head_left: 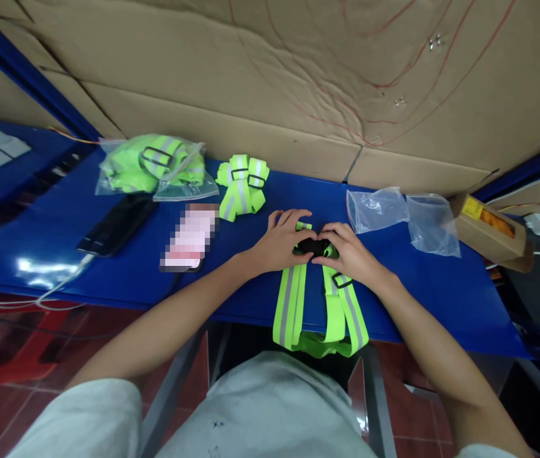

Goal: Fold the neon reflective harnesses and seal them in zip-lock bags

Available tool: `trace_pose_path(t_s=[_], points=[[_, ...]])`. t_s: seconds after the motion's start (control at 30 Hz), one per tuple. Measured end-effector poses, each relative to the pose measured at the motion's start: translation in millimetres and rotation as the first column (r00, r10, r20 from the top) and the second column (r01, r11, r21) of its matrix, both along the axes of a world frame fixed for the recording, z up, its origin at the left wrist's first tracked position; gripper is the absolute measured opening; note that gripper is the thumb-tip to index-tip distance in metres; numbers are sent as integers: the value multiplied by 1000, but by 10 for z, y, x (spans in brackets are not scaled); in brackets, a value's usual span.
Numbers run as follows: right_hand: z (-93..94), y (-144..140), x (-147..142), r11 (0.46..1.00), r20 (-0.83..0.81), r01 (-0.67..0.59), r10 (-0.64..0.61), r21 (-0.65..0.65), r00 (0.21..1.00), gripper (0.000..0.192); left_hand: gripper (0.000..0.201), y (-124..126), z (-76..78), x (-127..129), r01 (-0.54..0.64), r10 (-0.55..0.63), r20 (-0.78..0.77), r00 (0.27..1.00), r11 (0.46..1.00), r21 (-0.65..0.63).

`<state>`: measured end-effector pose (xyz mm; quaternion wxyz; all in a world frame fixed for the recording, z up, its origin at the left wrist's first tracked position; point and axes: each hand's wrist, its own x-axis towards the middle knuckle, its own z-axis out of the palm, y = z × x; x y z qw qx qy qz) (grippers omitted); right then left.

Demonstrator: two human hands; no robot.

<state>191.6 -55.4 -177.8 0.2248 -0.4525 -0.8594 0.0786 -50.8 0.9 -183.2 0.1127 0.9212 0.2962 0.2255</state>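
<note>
Neon-green reflective straps [290, 302] were hung past the front edge of a blue counter [422, 283], right of centre in the lower half of the frame. A black part [312, 246] among them was pinched in the grip of the left hand [280, 240] and right hand [352, 254]. A folded strap bundle [242, 191] was laid at upper centre, a filled clear bag [158, 162] at upper left.

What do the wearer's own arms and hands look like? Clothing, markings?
Left hand and right hand are bare, with no gloves or wristwear visible. Forearms are uncovered too. Left sleeve is short, loose and pale grey-green, matching the shirt; only an edge of the right sleeve shows.
</note>
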Motion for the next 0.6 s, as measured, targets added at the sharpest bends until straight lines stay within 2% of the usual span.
trace_pose_path(t_s=[0.17, 0.37, 0.5, 0.6], points=[[19, 17, -28, 1000, 57, -3, 4, -21, 998, 34, 27, 48, -20, 84, 30, -30, -25, 999, 1000, 3], [12, 66, 48, 997, -33, -54, 52, -59, 998, 30, 31, 152, -5, 25, 96, -99, -45, 994, 994, -57], [16, 71, 168, 997, -88, 47, -53, -66, 995, 21, 45, 294, -31, -161, 158, -162, -39, 986, 984, -83], [44, 89, 285, 987, -147, 150, -158, -61, 976, 21, 36, 369, -5, -263, 128, -125, 32, 992, 982, -136]])
